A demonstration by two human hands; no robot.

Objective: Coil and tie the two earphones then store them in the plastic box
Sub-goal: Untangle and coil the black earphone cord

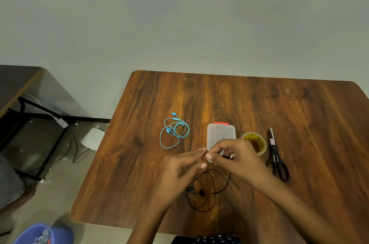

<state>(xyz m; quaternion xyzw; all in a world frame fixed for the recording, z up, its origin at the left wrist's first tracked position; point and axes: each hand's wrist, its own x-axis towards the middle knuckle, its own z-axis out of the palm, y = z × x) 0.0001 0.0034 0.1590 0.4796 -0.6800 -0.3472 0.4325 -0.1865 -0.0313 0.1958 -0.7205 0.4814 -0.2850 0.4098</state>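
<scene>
The black earphone (205, 189) hangs in loose loops toward the tabletop's (299, 116) near edge. Left hand (179, 169) and right hand (237, 159) each pinch its cord, fingertips nearly meeting before the plastic box (220, 133).

1 head-worn view, steeply down over the near table (259, 104) edge (wall beyond).

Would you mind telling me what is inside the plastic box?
Through the closed plastic box nothing shows inside. Its near end is hidden by the hands, which hold the black earphone cable.
</scene>
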